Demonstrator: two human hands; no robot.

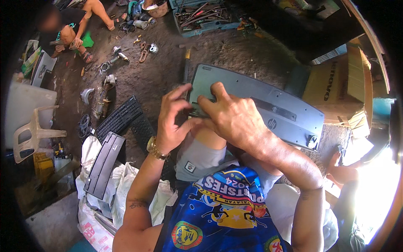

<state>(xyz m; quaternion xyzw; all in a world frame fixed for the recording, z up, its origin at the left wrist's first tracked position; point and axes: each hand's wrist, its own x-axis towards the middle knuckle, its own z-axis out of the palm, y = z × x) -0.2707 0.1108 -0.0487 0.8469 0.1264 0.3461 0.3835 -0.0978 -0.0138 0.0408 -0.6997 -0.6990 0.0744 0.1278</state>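
A long dark grey keyboard (252, 98), underside up with small screw holes and a round logo, lies slanted across my knees. My left hand (173, 117) is curled at its left end, fingertips on the edge and thumb below. Over that same end bends my right hand (233, 113), its fingers flexed and closed against the casing near the corner. Its fingertips are partly hidden, so I cannot make out whether something small is between them. The right forearm passes above the keyboard's lower edge.
Left of my legs lie a black keyboard (119, 117) and a dark plastic strip (104, 166) on white sacks (126, 185). A hammer (187, 61) and metal parts lie ahead, before a blue toolbox (205, 27). A cardboard box (336, 86) stands right. Another person (69, 29) sits far left.
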